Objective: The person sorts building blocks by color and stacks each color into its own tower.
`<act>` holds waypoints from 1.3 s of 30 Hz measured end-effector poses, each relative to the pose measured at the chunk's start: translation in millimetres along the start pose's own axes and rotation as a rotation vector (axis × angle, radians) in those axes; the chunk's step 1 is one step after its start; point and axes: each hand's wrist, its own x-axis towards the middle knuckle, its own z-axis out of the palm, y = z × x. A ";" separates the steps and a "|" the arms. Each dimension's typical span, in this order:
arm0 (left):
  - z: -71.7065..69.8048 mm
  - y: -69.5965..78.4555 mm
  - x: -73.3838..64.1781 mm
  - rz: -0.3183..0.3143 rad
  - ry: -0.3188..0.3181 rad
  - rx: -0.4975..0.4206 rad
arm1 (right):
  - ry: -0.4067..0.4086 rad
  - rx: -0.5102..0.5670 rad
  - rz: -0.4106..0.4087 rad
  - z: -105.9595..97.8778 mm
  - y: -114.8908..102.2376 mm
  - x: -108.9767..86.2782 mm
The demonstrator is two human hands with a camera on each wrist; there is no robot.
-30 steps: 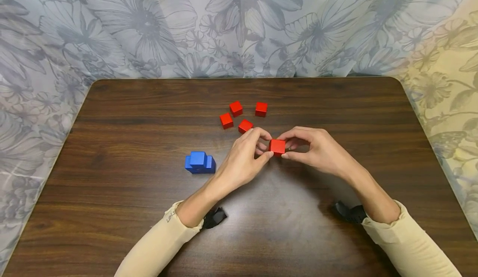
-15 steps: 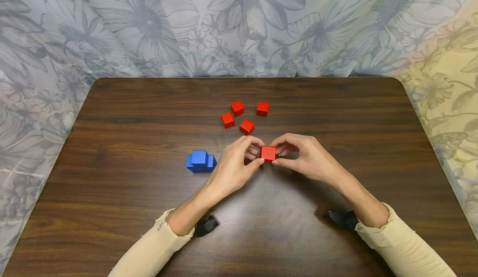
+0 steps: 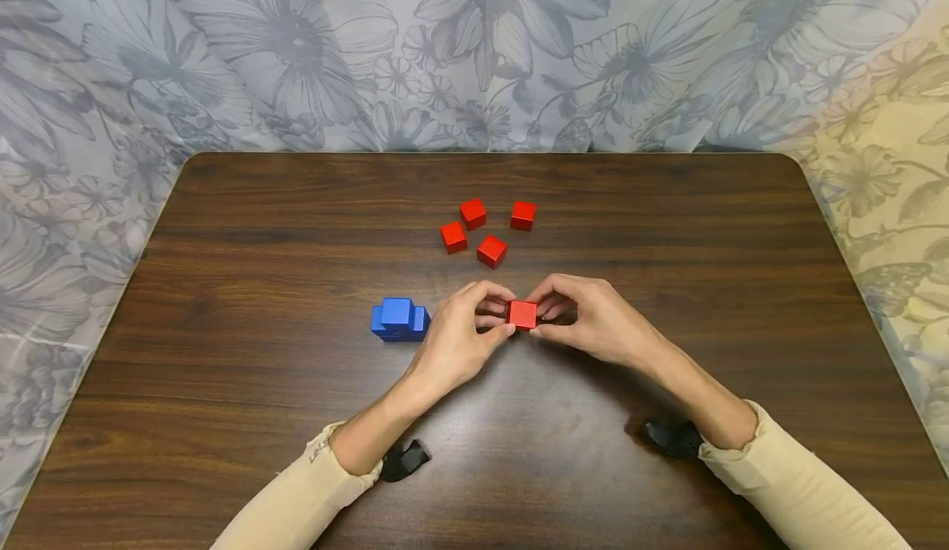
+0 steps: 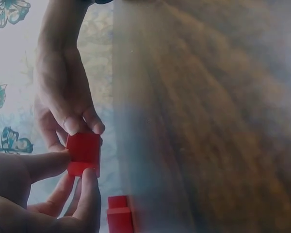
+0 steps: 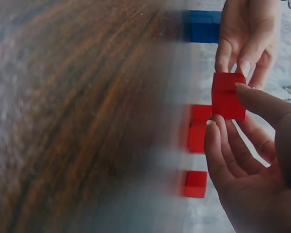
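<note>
Left hand (image 3: 461, 332) and right hand (image 3: 596, 319) pinch a red block (image 3: 522, 315) between them, thumbs and fingers parted by its width, four red cubes (image 3: 492, 251) (loosely scattered) nearer the far edge of the table (image 3: 245, 245), blue blocks (image 3: 397, 312) stacked toward its left edge.

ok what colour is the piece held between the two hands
The held piece is red, clearest in the head view.

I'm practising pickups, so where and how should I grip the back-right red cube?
I'd pinch the back-right red cube across its near and far faces, thumb nearest you, bringing the right hand in from the right. The cube sits nearly square to you, and the other loose cubes lie to its left, so the right side looks easiest.
</note>
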 end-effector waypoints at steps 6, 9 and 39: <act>-1.8 -4.0 -2.5 -0.023 0.000 0.034 | -0.020 0.015 0.017 6.2 1.3 4.2; -2.8 -4.6 -3.0 -0.042 -0.006 0.062 | -0.031 0.020 0.024 8.8 1.7 6.4; -4.5 -12.0 -2.9 -0.115 -0.031 0.166 | -0.088 -0.025 0.070 18.6 5.1 17.6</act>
